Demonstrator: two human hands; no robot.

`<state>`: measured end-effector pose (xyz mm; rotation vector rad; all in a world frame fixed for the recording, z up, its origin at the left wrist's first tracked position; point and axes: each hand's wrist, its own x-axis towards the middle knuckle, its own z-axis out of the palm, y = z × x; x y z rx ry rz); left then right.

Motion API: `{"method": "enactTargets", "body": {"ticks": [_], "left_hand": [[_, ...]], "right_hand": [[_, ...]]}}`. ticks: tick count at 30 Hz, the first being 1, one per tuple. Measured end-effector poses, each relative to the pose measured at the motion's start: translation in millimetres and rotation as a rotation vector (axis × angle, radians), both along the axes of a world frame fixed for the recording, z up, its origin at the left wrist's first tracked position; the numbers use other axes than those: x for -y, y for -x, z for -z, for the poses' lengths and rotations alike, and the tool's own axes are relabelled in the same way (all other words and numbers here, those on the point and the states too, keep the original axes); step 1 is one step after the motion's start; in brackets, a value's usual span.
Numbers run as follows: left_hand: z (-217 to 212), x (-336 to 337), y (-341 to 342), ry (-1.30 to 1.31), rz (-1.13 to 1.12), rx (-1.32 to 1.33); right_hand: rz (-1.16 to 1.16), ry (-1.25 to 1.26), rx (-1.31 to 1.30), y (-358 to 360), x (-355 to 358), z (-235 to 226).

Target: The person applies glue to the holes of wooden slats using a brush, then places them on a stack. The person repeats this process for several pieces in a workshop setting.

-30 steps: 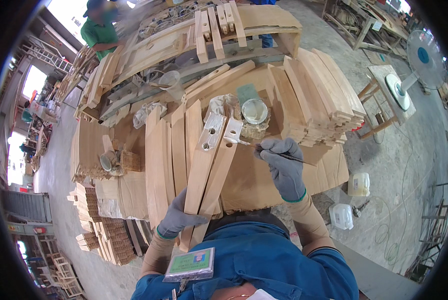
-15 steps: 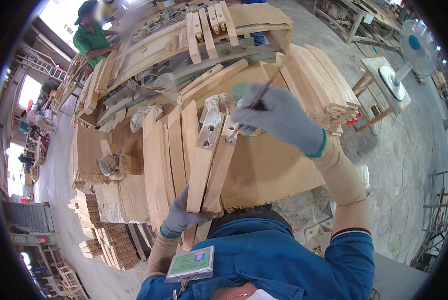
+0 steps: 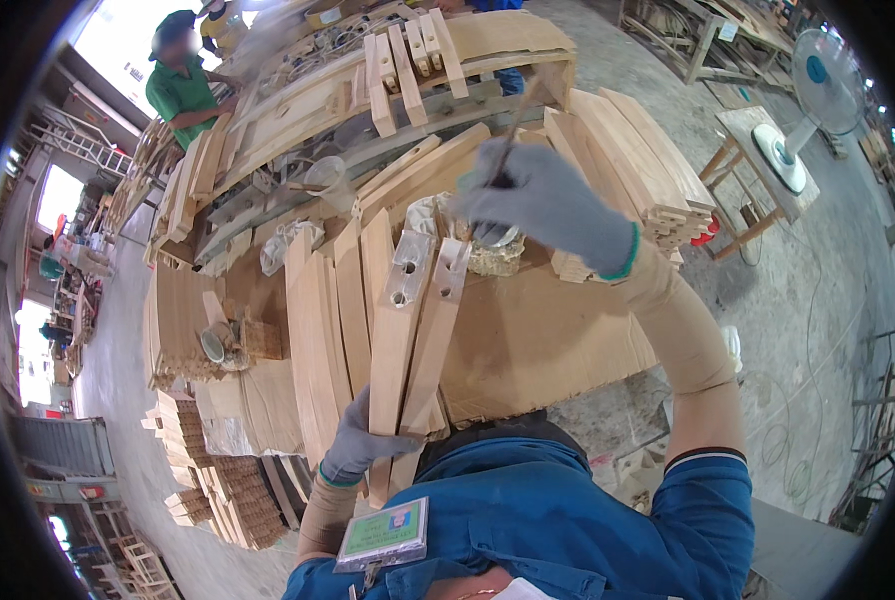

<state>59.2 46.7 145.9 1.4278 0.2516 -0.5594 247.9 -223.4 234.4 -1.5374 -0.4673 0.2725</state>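
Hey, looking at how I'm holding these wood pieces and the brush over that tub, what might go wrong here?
Two risks, as I see it. The left hand grips only the near ends of the two drilled wood pieces, so they may slip or tip off the bench. The right hand holds the brush over the small tub, which sits close to stacked boards; a drip or a knock might spill onto the cardboard.

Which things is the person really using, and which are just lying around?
Using:
left hand holding two wood slats
right hand with thin brush over a small tub

Lying around:
stacked planks
fan
cardboard sheet
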Motion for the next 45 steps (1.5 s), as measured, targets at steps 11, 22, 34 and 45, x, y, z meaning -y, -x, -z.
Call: {"method": "enactTargets", "body": {"ticks": [11, 22, 34, 45], "left_hand": [[-11.2, 5.6, 0.7, 0.008, 0.006, -0.005], [-9.0, -4.5, 8.9, 0.022, -0.012, 0.114], [-6.6, -15.2, 14.8, 0.073, 0.055, 0.117], [1.5, -34.4, 16.5, 0.075, 0.051, 0.141]], "right_hand": [[0.057, 0.132, 0.111, 9.5, 0.6, -8.5], [0.427, -0.654, 0.016, 69.8, -3.5, 66.9], [0.390, -0.730, 0.107, 78.6, -18.6, 85.3], [0.358, -0.721, 0.158, 89.0, -34.0, 82.8]]}}
